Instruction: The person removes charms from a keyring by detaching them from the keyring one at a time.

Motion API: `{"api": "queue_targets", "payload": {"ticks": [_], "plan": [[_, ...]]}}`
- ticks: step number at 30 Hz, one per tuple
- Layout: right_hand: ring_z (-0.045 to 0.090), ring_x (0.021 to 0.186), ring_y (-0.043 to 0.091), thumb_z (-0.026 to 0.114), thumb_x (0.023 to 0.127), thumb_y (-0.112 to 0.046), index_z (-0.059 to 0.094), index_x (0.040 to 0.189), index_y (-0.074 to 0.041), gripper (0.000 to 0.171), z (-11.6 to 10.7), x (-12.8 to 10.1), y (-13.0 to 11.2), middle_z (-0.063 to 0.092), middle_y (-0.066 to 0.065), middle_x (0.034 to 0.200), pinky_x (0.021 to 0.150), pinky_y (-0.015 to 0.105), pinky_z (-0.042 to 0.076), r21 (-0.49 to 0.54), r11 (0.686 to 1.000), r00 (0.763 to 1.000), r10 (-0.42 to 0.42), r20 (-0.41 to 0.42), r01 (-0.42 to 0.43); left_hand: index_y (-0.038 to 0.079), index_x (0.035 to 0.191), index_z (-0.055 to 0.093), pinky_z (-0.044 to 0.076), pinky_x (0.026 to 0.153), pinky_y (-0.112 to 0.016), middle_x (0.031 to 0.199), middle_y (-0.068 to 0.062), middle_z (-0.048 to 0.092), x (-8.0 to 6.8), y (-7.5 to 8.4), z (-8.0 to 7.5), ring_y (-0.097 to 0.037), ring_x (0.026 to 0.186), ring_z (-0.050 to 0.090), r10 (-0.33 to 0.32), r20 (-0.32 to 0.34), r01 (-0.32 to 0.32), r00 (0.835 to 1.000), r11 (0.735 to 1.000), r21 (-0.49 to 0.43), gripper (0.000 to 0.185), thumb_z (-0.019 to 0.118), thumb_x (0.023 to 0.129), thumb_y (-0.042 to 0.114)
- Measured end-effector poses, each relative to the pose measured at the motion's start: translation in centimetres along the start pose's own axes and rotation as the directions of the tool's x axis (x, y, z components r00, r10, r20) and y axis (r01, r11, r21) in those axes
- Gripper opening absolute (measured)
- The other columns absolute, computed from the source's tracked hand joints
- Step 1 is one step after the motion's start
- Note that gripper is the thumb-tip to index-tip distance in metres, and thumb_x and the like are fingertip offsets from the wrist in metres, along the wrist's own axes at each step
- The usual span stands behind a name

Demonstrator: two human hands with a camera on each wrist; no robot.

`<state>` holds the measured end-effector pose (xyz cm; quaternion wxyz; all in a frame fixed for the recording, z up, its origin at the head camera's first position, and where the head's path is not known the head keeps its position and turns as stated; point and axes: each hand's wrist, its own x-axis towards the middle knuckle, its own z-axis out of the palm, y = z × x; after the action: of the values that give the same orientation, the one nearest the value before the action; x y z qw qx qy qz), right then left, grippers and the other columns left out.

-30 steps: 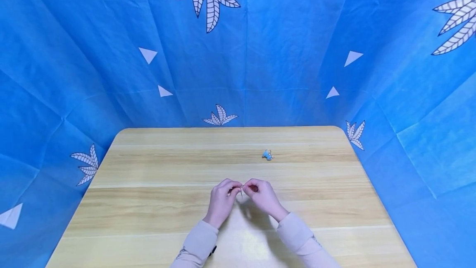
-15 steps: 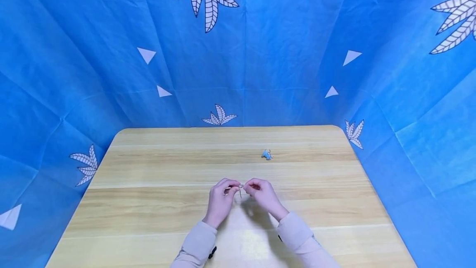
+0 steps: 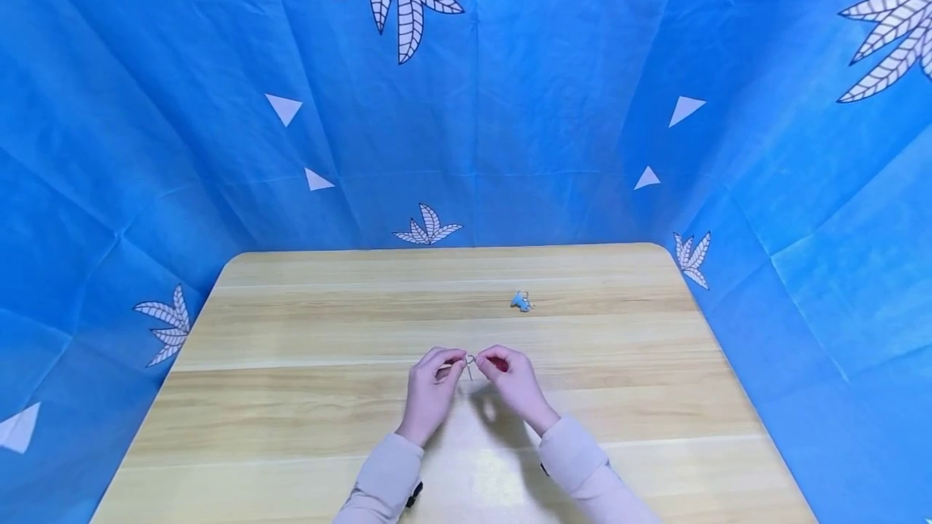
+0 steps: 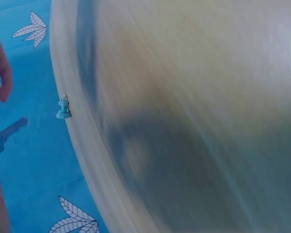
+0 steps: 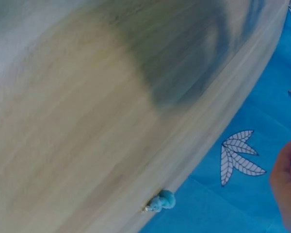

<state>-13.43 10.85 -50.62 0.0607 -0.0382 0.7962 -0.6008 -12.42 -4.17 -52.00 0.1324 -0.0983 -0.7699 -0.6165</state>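
A small metal key (image 3: 469, 373) hangs between my hands above the middle of the table, with a thin ring at its top. My left hand (image 3: 428, 396) pinches at the ring's left side with thumb and forefinger. From the other side my right hand (image 3: 518, 388) pinches at the ring too. Something red (image 3: 499, 364) shows inside the right hand's curled fingers; its kind is hidden. In the left wrist view the key (image 4: 9, 133) points away from the fingers, its head partly cut off by the frame edge. Only its tip enters the right wrist view.
A small light-blue figure keychain (image 3: 521, 302) with a metal ring lies farther back on the wooden table (image 3: 306, 419), right of centre. Blue cloth (image 3: 553, 103) printed with white leaves and triangles hangs behind and along both sides.
The fingertips have drawn slightly apart, and the ring and key show more plainly between them. Both hands stay in nearly the same place. The blue keychain has not moved.
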Motion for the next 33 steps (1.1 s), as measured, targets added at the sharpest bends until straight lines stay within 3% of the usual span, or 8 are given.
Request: {"api": "queue_targets", "payload": {"ticks": [5, 9, 12, 15, 18, 21, 27, 33], "plan": [[0.055, 0.069, 0.008, 0.062, 0.085, -0.012, 0.067, 0.090, -0.006, 0.009, 0.09, -0.46, -0.35, 0.067, 0.007, 0.084, 0.061, 0.017, 0.051, -0.197, 0.974, 0.990, -0.127, -0.055, 0.114, 0.001, 0.091, 0.069, 0.055, 0.072, -0.017, 0.087, -0.003, 0.066, 0.06, 0.16, 0.15, -0.017, 0.078, 0.066, 0.150, -0.021, -0.142, 0.988, 0.968, 0.207, 0.012, 0.068, 0.079, 0.001], [0.055, 0.067, 0.007, 0.063, 0.084, -0.010, 0.067, 0.088, -0.007, 0.007, 0.11, -0.73, -0.65, 0.066, 0.002, 0.082, 0.059, 0.016, 0.049, -0.359, 0.914, 0.973, -0.224, -0.061, 0.188, 0.004, 0.089, 0.070, 0.054, 0.065, -0.013, 0.083, 0.000, 0.066, 0.17, 0.49, 0.34, -0.011, 0.072, 0.064, 0.248, 0.004, -0.227, 0.969, 0.879, 0.419, 0.012, 0.071, 0.077, 0.006], [0.056, 0.067, 0.006, 0.063, 0.084, -0.011, 0.068, 0.088, -0.008, 0.006, 0.12, -0.81, -0.75, 0.067, 0.001, 0.083, 0.060, 0.014, 0.048, -0.406, 0.889, 0.966, -0.253, -0.050, 0.212, 0.005, 0.086, 0.070, 0.053, 0.063, -0.012, 0.080, 0.000, 0.065, 0.24, 0.46, 0.44, -0.010, 0.068, 0.063, 0.309, 0.026, -0.282, 0.951, 0.824, 0.492, 0.012, 0.072, 0.075, 0.005], [0.055, 0.067, 0.006, 0.064, 0.084, -0.011, 0.068, 0.087, -0.009, 0.006, 0.13, -0.82, -0.72, 0.067, 0.001, 0.083, 0.059, 0.014, 0.048, -0.401, 0.891, 0.966, -0.253, -0.043, 0.215, 0.005, 0.083, 0.070, 0.052, 0.062, -0.012, 0.078, 0.000, 0.064, 0.23, 0.27, 0.48, -0.010, 0.066, 0.063, 0.348, 0.028, -0.314, 0.937, 0.804, 0.506, 0.011, 0.073, 0.073, 0.002], [0.054, 0.065, 0.005, 0.064, 0.084, -0.011, 0.068, 0.087, -0.010, 0.005, 0.11, -0.82, -0.65, 0.066, 0.000, 0.081, 0.058, 0.015, 0.047, -0.385, 0.901, 0.971, -0.235, -0.045, 0.201, 0.005, 0.082, 0.070, 0.052, 0.061, -0.012, 0.077, 0.001, 0.063, 0.18, 0.09, 0.52, -0.010, 0.066, 0.062, 0.368, 0.017, -0.326, 0.930, 0.799, 0.506, 0.010, 0.073, 0.073, 0.002], [0.052, 0.064, 0.004, 0.064, 0.084, -0.012, 0.067, 0.086, -0.010, 0.005, 0.17, -0.84, -0.62, 0.066, -0.001, 0.078, 0.058, 0.015, 0.047, -0.363, 0.916, 0.979, -0.200, -0.037, 0.173, 0.007, 0.080, 0.069, 0.051, 0.059, -0.013, 0.076, 0.002, 0.062, 0.07, -0.02, 0.51, -0.009, 0.065, 0.061, 0.358, -0.003, -0.310, 0.934, 0.810, 0.497, 0.009, 0.073, 0.073, 0.002], [0.051, 0.063, 0.003, 0.064, 0.084, -0.012, 0.068, 0.086, -0.010, 0.005, 0.28, -0.85, -0.60, 0.064, -0.002, 0.074, 0.058, 0.016, 0.046, -0.326, 0.934, 0.986, -0.163, -0.032, 0.144, 0.008, 0.079, 0.069, 0.051, 0.058, -0.013, 0.075, 0.003, 0.061, -0.09, -0.08, 0.46, -0.008, 0.065, 0.060, 0.289, -0.044, -0.242, 0.956, 0.865, 0.439, 0.010, 0.072, 0.074, -0.001], [0.050, 0.061, 0.003, 0.064, 0.084, -0.011, 0.068, 0.086, -0.009, 0.005, 0.36, -0.81, -0.71, 0.063, -0.002, 0.072, 0.057, 0.016, 0.046, -0.304, 0.942, 0.986, -0.162, -0.034, 0.145, 0.007, 0.079, 0.069, 0.053, 0.061, -0.016, 0.075, 0.001, 0.062, -0.02, -0.04, 0.40, -0.009, 0.067, 0.061, 0.276, -0.068, -0.229, 0.959, 0.891, 0.392, 0.010, 0.071, 0.075, -0.002]]}}
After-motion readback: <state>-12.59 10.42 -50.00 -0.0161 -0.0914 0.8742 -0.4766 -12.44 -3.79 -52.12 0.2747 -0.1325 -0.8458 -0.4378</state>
